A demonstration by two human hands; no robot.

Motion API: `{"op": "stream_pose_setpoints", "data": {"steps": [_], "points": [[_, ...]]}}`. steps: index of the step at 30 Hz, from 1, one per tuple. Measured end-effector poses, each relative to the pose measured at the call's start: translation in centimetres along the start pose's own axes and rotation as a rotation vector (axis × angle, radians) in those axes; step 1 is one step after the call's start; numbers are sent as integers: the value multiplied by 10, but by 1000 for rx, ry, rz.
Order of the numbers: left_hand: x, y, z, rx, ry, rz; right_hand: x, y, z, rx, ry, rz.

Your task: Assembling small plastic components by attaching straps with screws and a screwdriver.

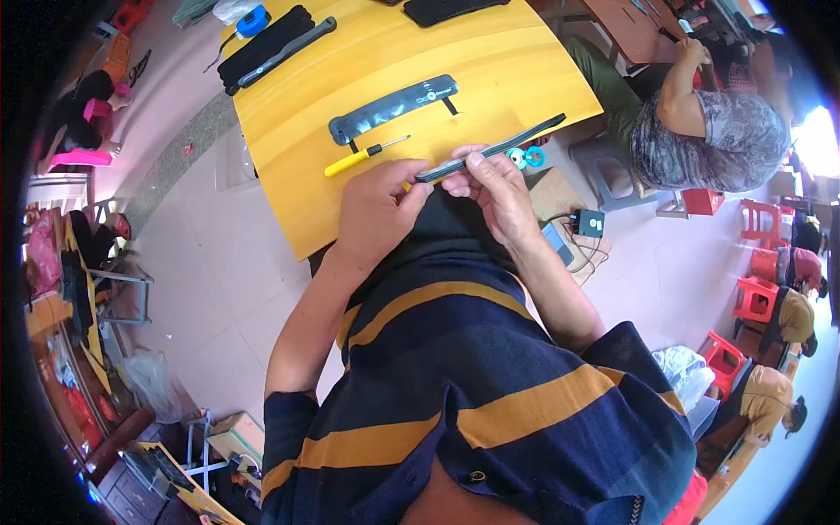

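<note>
Both of my hands are at the near edge of the yellow table, on a long, thin dark strip with a lighter line along its edge. My left hand pinches its near left end between thumb and fingers. Farther along, my right hand grips it with the thumb on top, and the far end sticks out to the right. Just beyond my left hand lies a screwdriver with a yellow and black handle. Behind it a glossy dark flat piece with short black tabs rests on the table.
On the table's far left lie a stack of black strips and a blue tape measure. A black piece lies at the far edge. A teal roll is right of my hand. A seated person works at the right.
</note>
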State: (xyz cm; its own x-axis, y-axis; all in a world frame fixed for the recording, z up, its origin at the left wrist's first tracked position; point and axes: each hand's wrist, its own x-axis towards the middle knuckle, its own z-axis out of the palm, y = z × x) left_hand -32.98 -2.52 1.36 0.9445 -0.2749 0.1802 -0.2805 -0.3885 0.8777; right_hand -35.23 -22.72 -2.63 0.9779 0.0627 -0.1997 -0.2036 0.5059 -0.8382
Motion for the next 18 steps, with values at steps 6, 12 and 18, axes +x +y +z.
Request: {"op": "stream_pose_setpoints", "data": {"steps": [6,12,18], "points": [[2,-5,3,36,-5,89,-2,-1,0,21,-5,7],[4,-7,4,51,2,82,0,2,-2,42,-9,50],[5,-19,4,129,43,110,6,-7,-1,-119,-7,243]]}}
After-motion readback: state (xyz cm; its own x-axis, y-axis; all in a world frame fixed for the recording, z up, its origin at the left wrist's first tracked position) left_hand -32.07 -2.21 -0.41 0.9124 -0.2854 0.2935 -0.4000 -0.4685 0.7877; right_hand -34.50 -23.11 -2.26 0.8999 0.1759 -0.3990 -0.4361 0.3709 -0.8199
